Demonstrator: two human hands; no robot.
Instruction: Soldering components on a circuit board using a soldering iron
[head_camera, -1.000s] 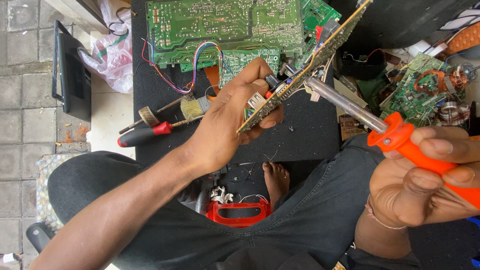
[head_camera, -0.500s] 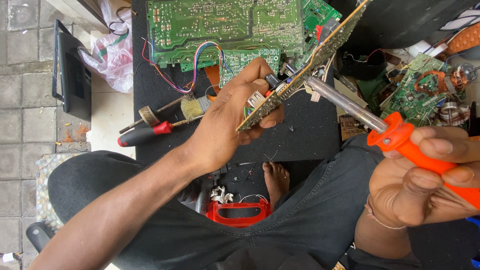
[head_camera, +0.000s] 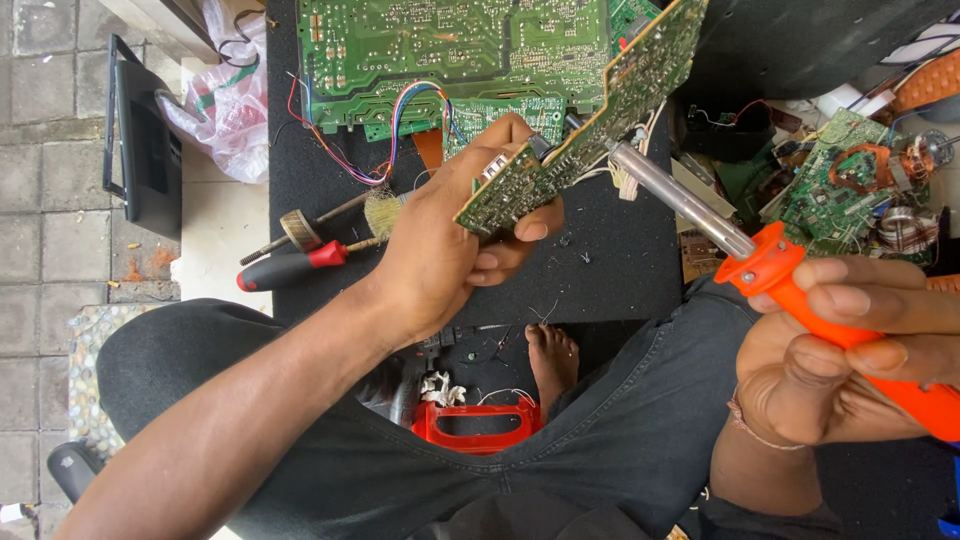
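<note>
Left hand (head_camera: 440, 250): grip clenched on the lower end of a narrow green circuit board (head_camera: 590, 110); thumb on top, fingertips curled beneath the board's edge
Circuit board: held tilted in the air above the black surface (head_camera: 620, 260), rising toward the surface's far edge; its component side faces the right hand
Right hand (head_camera: 840, 360): grip clenched around the orange handle of a soldering iron (head_camera: 760, 265); fingers wrapped over the handle
Soldering iron: its metal barrel slants up and left; the tip meets the held board just beside the left hand; the contact spot itself is hidden behind the board
Far edge of the surface: a large green circuit board (head_camera: 450, 50) lies flat, coloured wires trailing from it
Left edge of the surface: a red-handled screwdriver (head_camera: 290, 268) and a small brush (head_camera: 380, 212) lie near each other
Right edge: a heap of loose boards and parts (head_camera: 850, 190)
Below the surface: a bare foot (head_camera: 550, 360) beside a red plastic case (head_camera: 475, 425)
</note>
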